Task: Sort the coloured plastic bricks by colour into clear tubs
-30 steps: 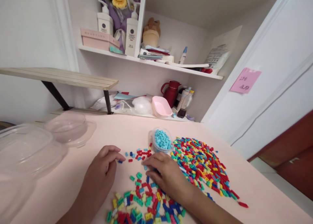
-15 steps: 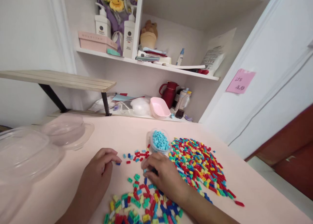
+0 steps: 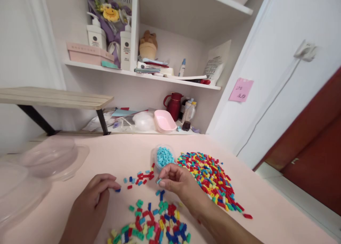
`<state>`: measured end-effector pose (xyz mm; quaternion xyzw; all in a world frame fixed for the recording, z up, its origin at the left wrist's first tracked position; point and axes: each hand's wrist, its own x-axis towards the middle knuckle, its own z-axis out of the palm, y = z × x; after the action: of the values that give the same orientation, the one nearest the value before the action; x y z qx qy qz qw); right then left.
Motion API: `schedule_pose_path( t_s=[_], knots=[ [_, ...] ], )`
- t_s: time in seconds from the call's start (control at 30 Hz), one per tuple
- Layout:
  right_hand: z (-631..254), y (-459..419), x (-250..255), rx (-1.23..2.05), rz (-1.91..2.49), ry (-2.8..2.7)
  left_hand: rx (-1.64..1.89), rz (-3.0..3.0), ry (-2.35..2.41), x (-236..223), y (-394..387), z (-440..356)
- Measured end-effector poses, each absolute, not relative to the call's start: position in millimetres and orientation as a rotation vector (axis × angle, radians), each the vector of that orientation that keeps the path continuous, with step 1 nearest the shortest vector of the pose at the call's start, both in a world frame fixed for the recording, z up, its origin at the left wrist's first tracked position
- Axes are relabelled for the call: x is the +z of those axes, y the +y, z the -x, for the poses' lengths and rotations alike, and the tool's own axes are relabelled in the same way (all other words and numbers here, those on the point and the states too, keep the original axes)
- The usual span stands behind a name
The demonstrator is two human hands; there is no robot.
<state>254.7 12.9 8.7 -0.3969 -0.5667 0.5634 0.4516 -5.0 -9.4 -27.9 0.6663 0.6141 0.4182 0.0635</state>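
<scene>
My right hand [image 3: 176, 181] is lifted a little above the pink table [image 3: 266, 215], fingers pinched on a small light-blue bead [image 3: 158, 181]. It hovers just in front of a small clear cup [image 3: 163, 157] filled with light-blue beads. My left hand [image 3: 92, 197] rests on the table with its fingers curled, fingertips touching a dark-blue bead [image 3: 117, 190]. A large heap of mixed coloured beads [image 3: 210, 178] lies to the right of the cup. A second mixed heap [image 3: 151, 224] lies close to me between my forearms. A few red and blue beads [image 3: 140, 176] are scattered between the hands.
Clear plastic bowls and lids [image 3: 50, 158] stand at the table's left. Behind the table a low shelf holds a pink tray [image 3: 164, 121], a dark red jug [image 3: 174, 105] and bottles. A wooden board [image 3: 53, 97] juts out at left. A white door [image 3: 266, 94] carries a pink note [image 3: 241, 90].
My right hand has risen from the near bead heap with a light-blue bead pinched and moved toward the cup. The view has tilted up and shifted right. The left hand has barely moved.
</scene>
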Motion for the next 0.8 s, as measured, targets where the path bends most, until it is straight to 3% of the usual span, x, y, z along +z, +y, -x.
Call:
schedule_pose_path(
  t_s=[0.27,0.8],
  knots=[
    [-258,18,9,1.610,0.770,-1.086,1.210,-2.090,1.808,-46,2,23],
    [-260,22,7,1.593,0.757,-1.081,1.211,-2.050,1.834,-45,5,27]
  ],
)
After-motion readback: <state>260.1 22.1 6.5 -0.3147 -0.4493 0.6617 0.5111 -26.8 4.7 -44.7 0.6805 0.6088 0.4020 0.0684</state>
